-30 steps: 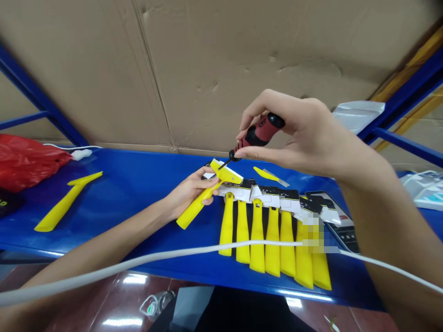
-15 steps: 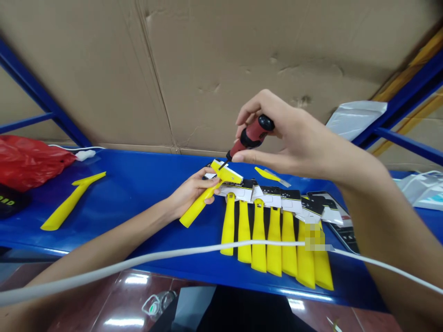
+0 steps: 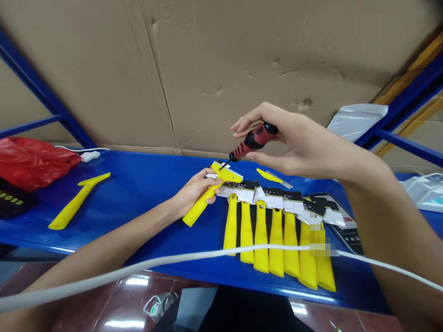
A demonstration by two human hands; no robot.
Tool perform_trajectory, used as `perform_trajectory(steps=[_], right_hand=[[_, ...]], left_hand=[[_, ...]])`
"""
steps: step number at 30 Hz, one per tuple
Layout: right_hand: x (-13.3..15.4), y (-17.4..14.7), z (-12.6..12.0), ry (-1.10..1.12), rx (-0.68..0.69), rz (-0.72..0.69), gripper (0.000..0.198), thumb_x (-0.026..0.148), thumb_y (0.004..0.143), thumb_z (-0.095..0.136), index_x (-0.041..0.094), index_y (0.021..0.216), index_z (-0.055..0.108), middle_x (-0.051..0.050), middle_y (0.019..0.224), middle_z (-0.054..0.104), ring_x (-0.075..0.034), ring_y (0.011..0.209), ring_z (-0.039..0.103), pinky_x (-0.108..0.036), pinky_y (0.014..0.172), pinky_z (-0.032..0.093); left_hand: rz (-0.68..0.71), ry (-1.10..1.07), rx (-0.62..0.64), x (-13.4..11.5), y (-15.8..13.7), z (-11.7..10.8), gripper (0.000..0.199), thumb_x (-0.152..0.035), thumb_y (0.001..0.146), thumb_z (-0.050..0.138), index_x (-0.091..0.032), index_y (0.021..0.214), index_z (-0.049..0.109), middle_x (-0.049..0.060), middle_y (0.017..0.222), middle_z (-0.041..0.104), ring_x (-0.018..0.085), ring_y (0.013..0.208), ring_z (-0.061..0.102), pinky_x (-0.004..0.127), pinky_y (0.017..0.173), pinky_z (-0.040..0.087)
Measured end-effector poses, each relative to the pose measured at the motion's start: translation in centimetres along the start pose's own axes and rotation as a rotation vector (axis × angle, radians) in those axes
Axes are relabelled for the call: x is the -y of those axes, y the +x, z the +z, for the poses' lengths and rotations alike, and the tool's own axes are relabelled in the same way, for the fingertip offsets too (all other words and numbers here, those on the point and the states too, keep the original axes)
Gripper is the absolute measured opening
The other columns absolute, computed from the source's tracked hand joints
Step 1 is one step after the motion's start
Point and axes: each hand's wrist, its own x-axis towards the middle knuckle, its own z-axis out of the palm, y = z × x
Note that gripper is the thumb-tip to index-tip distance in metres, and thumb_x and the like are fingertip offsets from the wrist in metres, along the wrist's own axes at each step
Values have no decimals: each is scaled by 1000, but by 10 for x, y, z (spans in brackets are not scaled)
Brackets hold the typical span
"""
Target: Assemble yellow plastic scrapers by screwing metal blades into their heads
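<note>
My left hand [image 3: 199, 189] is closed around the upper handle of a yellow scraper [image 3: 199, 205], its T-shaped head tilted up with a small screw on the face. A screwdriver [image 3: 254, 142] with a red and black handle slants down to that head, its tip touching near the upper left end. My right hand [image 3: 287, 143] holds the screwdriver loosely, the handle's butt against the palm, fingers and thumb spread around it. Below lie several yellow scrapers [image 3: 261, 240] in a row, their heads covered by black and white cards [image 3: 270, 197].
Another yellow scraper [image 3: 76, 199] lies left on the blue table [image 3: 138, 175], near a red plastic bag [image 3: 34, 161]. A small yellow blade tool [image 3: 272, 177] sits behind the cards. A phone [image 3: 349, 230] is at right. A white cable [image 3: 207, 253] crosses in front.
My right hand's fingers have loosened and the screwdriver handle has turned, leaning lower to the right. The tip stays on the scraper head. The whole view has shifted slightly.
</note>
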Motion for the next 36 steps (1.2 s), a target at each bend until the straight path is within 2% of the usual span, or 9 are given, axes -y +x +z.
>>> perform_trajectory(steps=[6,12,15,18,25,29,31,34,36], right_hand=[[1,1,2,-126,-106,7,33,50,92,93,28,108,74,-5,96,79,-30,92,75,-45,80,61],[9,13,4,-58,-13,-34,35,39,97,85,29,126,69,-9,115,79,-30,96,73,-47,83,60],[13,27,8,-92,-34,-59,21,41,98,83,30,109,69,-3,100,77,-27,89,70,-45,83,58],[18,38,12,-198,-98,-84,27,45,96,86,30,95,63,-2,89,71,-26,82,64,-45,81,56],[31,35,8,-131,-19,-66,23,39,98,82,31,117,71,-6,121,77,-29,101,70,-47,90,58],[27,31,6,-83,-7,-27,14,43,101,80,32,107,74,-4,106,79,-28,95,71,-46,86,59],[22,31,6,-89,-38,-12,20,49,101,82,31,99,73,-4,97,78,-29,92,70,-46,83,59],[17,30,5,-70,-65,7,26,54,97,86,32,103,74,-5,102,80,-31,96,71,-47,84,61],[16,28,4,-31,-26,13,28,51,95,87,33,112,74,-6,111,82,-31,100,72,-49,86,63]], left_hand=[[23,12,11,-2,-3,3,47,-17,78,96,-23,102,56,1,84,69,12,61,63,16,42,37],[-6,25,25,0,-3,5,48,-18,75,97,-22,103,58,5,90,73,13,61,64,17,40,38],[-13,2,25,-3,-4,7,48,-16,75,97,-22,102,58,5,89,73,13,60,65,17,40,37],[-4,-15,31,-6,-7,8,47,-16,76,98,-22,101,59,4,88,72,13,62,65,17,41,38],[14,-30,25,-6,-6,6,43,-18,78,98,-21,99,60,3,86,70,12,62,65,16,42,37],[37,-33,3,-5,-4,4,43,-14,80,95,-21,100,58,3,89,71,12,62,65,16,41,38],[46,-37,-7,-5,-3,3,42,-12,81,93,-21,101,58,3,90,70,12,63,65,16,41,38],[57,-45,-22,-5,-2,1,40,-9,82,91,-21,101,57,4,90,69,12,63,66,15,41,38],[56,-50,-44,-5,-1,0,40,-8,82,89,-21,102,56,4,92,70,12,62,66,15,41,39]])
